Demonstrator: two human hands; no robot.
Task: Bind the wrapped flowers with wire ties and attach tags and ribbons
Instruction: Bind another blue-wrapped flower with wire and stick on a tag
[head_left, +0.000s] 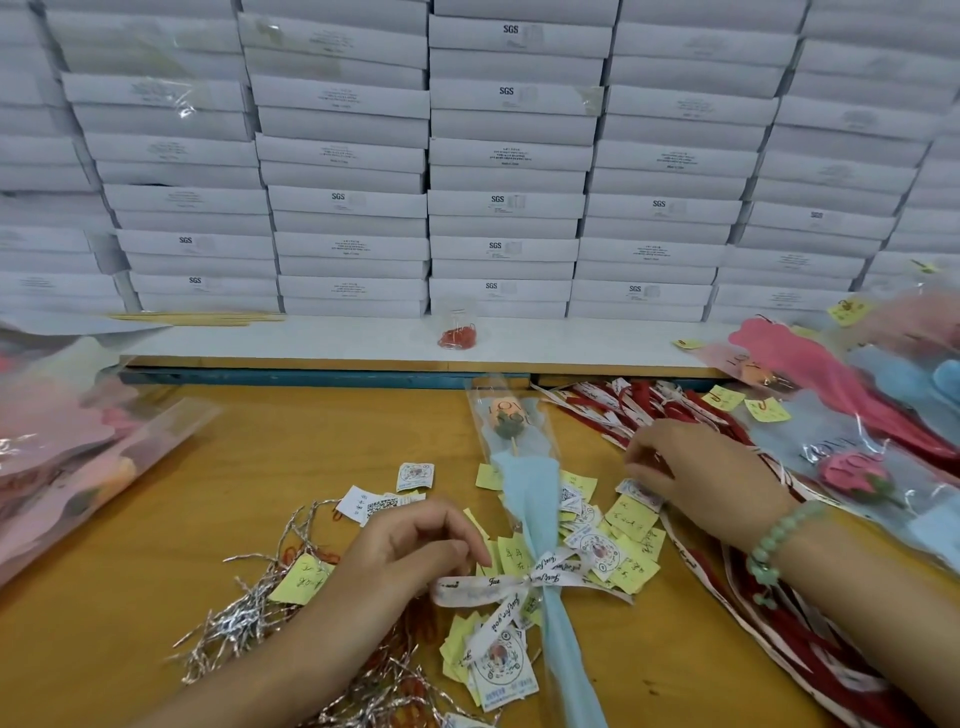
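Left hand (410, 556) curls beside the blue-wrapped flower (530, 499)'s white printed ribbon bow (519, 582). Right hand (696, 467) rests on loose red-and-white ribbons (613, 405). Both grasps are unclear.

We list: counter (311, 441), ochre-yellow; wrapped flower (540, 499), pale blue paper, peach bloom under clear film lettered in black; ribbon (498, 584), white with black script; tags (501, 665), white with round blue-ringed print; notes (631, 517), pale yellow; wire ties (244, 618), silver; boxes (504, 156), white; bracelet (779, 535), pale green beads.

White boxes (504, 156) stacked behind wooden table (249, 457).
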